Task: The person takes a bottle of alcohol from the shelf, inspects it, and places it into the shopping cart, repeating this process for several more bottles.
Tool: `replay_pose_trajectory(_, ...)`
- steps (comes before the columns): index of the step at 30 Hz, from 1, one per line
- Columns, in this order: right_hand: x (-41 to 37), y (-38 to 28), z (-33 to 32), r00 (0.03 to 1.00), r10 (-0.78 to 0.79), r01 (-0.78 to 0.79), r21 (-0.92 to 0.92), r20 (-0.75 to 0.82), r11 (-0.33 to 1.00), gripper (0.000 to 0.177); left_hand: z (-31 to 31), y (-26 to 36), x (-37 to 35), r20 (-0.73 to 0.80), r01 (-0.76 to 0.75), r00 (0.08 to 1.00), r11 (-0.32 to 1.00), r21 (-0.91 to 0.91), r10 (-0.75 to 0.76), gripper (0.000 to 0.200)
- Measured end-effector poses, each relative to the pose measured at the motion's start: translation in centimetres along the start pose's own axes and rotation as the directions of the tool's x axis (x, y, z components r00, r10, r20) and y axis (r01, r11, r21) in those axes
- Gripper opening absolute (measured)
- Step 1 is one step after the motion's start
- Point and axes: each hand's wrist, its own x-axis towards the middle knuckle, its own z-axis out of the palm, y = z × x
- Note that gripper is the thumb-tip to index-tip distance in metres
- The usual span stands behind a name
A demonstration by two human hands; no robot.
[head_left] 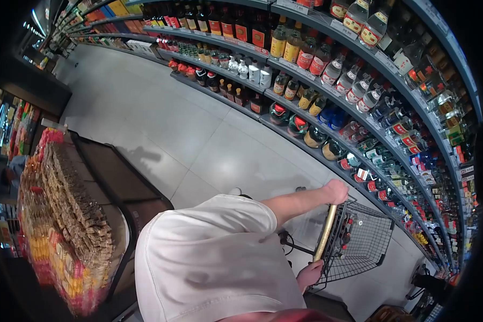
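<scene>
Both my hands are on the gold-coloured handle [326, 231] of a wire shopping cart [362, 244]. My left hand [336, 191] is closed round the upper end of the handle, with the bare forearm stretched out from a white sleeve. At the lower end, my right hand [309, 274] is wrapped round the handle, its arm mostly hidden behind my white shirt [214, 257]. Small items with red parts show near the handle end of the cart, too small to name. The rest of the basket shows bare wire mesh.
Curved-looking shelves [300, 70] of bottles [292, 45] run along the right side, close to the cart. To the left stands a display of packaged snacks [72, 204] beside a dark panel [126, 172]. Grey floor tiles [198, 118] stretch between them.
</scene>
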Motion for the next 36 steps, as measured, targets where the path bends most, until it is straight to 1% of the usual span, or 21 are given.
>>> replay_pose_trajectory(6,-3.0,0.9,0.4,0.999,-0.015,0.013,-0.05,-0.048,0.999,0.048,0.4,-1.4,-4.3,-0.019,-0.015,1.0,0.998,-0.058,0.014,0.038)
replay_pose_trajectory(8,-3.6,2.4,1.0,1.0,-0.025,0.026,-0.129,0.009,0.991,0.048,0.4,-1.8,-6.1,-0.03,-0.017,0.999,0.996,-0.085,0.014,0.037)
replay_pose_trajectory(11,-5.8,1.8,0.6,0.998,-0.055,0.054,-0.12,-0.002,0.991,0.049,0.3,-2.4,-9.1,-0.041,-0.02,0.999,0.99,-0.141,0.015,0.032)
replay_pose_trajectory(13,-6.9,2.2,-0.1,0.997,-0.054,0.062,-0.181,0.048,0.981,0.051,0.8,-2.8,-10.4,-0.037,-0.057,0.998,0.986,-0.158,0.052,0.028)
replay_pose_trajectory(16,-8.4,3.0,0.4,0.997,-0.077,0.073,-0.181,-0.017,0.981,0.052,1.1,-3.8,-12.8,0.021,-0.124,0.992,0.983,-0.135,0.128,0.028)
replay_pose_trajectory(17,-9.1,3.3,0.0,0.998,-0.051,0.055,-0.193,0.021,0.98,0.051,1.4,-4.1,-13.7,0.028,-0.126,0.991,0.982,-0.141,0.131,0.028)
replay_pose_trajectory(19,-9.7,2.4,0.4,1.0,0.007,-0.007,-0.216,0.001,0.976,0.05,2.4,-4.7,-15.3,-0.066,-0.085,0.996,0.934,-0.348,0.066,0.029)
replay_pose_trajectory(20,-10.6,2.6,0.3,0.997,0.077,-0.08,-0.236,-0.023,0.968,0.048,3.2,-5.3,-16.0,-0.093,-0.109,0.992,0.93,-0.35,0.081,0.03)
replay_pose_trajectory(21,-11.7,2.1,-0.2,0.999,0.044,-0.048,-0.227,-0.023,0.973,0.047,3.5,-5.5,-16.9,-0.104,-0.148,0.988,0.918,-0.367,0.118,0.032)
replay_pose_trajectory(22,-12.1,1.2,-0.7,0.999,0.019,-0.026,-0.226,-0.03,0.974,0.046,1.1,-5.5,-18.3,0.001,-0.097,0.994,0.891,-0.443,0.109,0.034)
replay_pose_trajectory(23,-12.6,0.4,-1.2,0.997,0.074,-0.072,-0.167,0.007,0.983,0.05,2.2,-5.6,-18.8,-0.004,-0.041,0.999,0.891,-0.452,0.043,0.034)
replay_pose_trajectory(24,-12.8,2.1,-0.4,0.998,0.059,-0.063,-0.203,-0.027,0.977,0.047,1.7,-6.1,-19.8,-0.048,-0.104,0.995,0.893,-0.438,0.092,0.034)
replay_pose_trajectory(25,-13.4,1.9,-0.6,0.997,0.072,-0.076,-0.183,-0.024,0.98,0.045,4.3,-6.9,-20.1,-0.132,-0.161,0.985,0.858,-0.487,0.11,0.034)
replay_pose_trajectory(26,-13.7,1.7,-0.8,0.997,0.071,-0.073,-0.211,-0.019,0.975,0.045,3.3,-6.9,-21.0,-0.129,-0.171,0.984,0.88,-0.444,0.126,0.034)
replay_pose_trajectory(27,-14.2,2.1,-0.8,0.998,0.042,-0.049,-0.207,-0.037,0.977,0.043,1.5,-6.7,-22.0,-0.062,-0.13,0.991,0.895,-0.427,0.114,0.036)
replay_pose_trajectory(28,-14.5,1.9,-1.0,0.999,0.018,-0.026,-0.208,-0.039,0.978,0.04,2.1,-7.2,-22.5,-0.091,-0.146,0.989,0.878,-0.456,0.117,0.04)
replay_pose_trajectory(30,-15.1,2.6,-1.0,0.999,0.0,-0.013,-0.256,-0.05,0.967,0.032,0.4,-7.2,-24.2,-0.008,-0.104,0.993,0.875,-0.474,0.114,0.041)
replay_pose_trajectory(31,-15.3,3.1,-1.2,0.997,0.036,-0.054,-0.268,-0.071,0.962,0.032,1.1,-7.8,-24.4,0.007,-0.114,0.991,0.859,-0.5,0.136,0.042)
replay_pose_trajectory(33,-15.9,3.7,-1.0,0.996,-0.059,0.045,-0.215,-0.062,0.976,0.029,2.0,-8.5,-25.6,0.035,-0.12,0.986,0.844,-0.522,0.162,0.044)
replay_pose_trajectory(35,-16.3,3.1,-1.5,0.997,-0.053,0.041,-0.187,-0.061,0.981,0.031,1.0,-8.4,-27.1,0.065,-0.052,0.993,0.841,-0.538,0.103,0.042)
replay_pose_trajectory(36,-16.6,2.9,-1.7,0.997,-0.057,0.047,-0.163,-0.055,0.985,0.034,1.1,-8.7,-27.7,0.069,-0.064,0.99,0.844,-0.533,0.119,0.042)
